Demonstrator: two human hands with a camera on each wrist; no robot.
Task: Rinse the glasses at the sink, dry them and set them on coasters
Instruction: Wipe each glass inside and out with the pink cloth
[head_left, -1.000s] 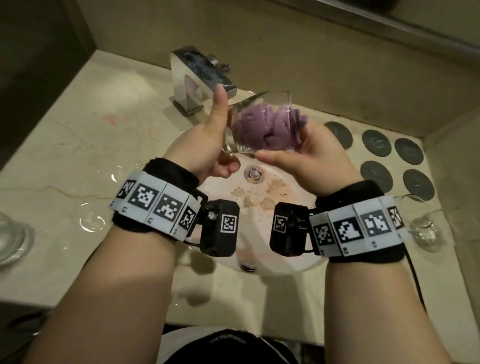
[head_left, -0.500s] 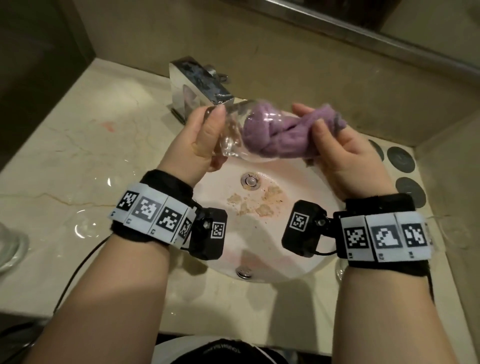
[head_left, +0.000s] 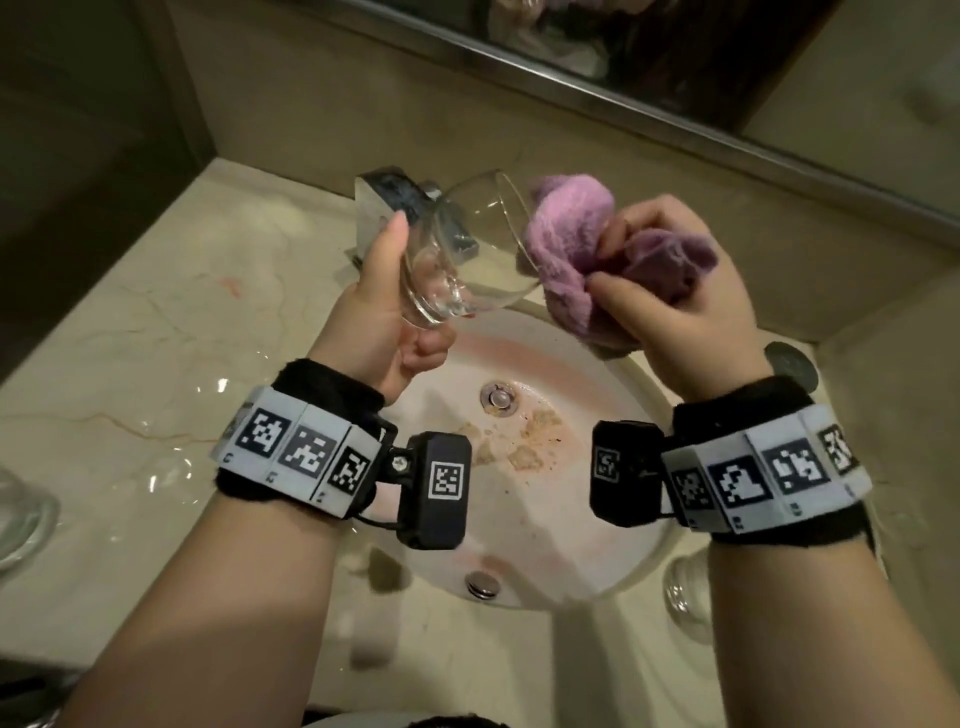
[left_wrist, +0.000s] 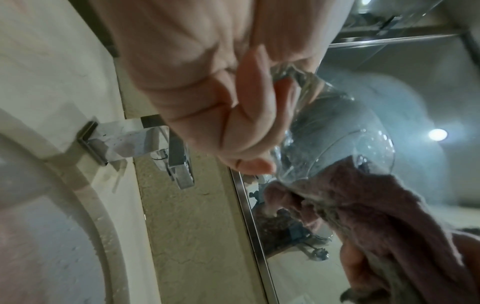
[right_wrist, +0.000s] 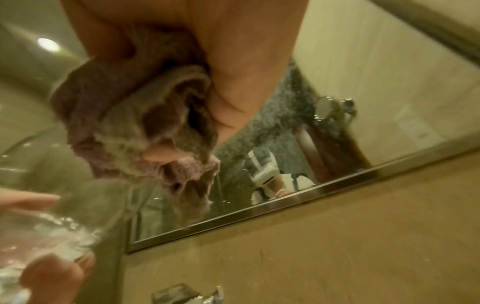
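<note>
Over the sink (head_left: 613, 561), the left hand (head_left: 384, 312) has a closed grip around the base of a tilted wine glass (head_left: 467, 249). The right hand (head_left: 680, 312) clutches a bunched purple cloth (head_left: 576, 244) touching the glass's rim, and one dark coaster (head_left: 789, 361) shows on the desk (head_left: 156, 332) behind that wrist.

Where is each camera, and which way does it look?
Head: worn on the head, looks down at the sink; both forearms, the left hand gripping the glass, the right hand clutching the purple cloth.
Left wrist: looks along the left hand's curled fingers towards the mirror.
Right wrist: looks past the cloth up at the mirror.
All three share the glass, cloth and tap.
</note>
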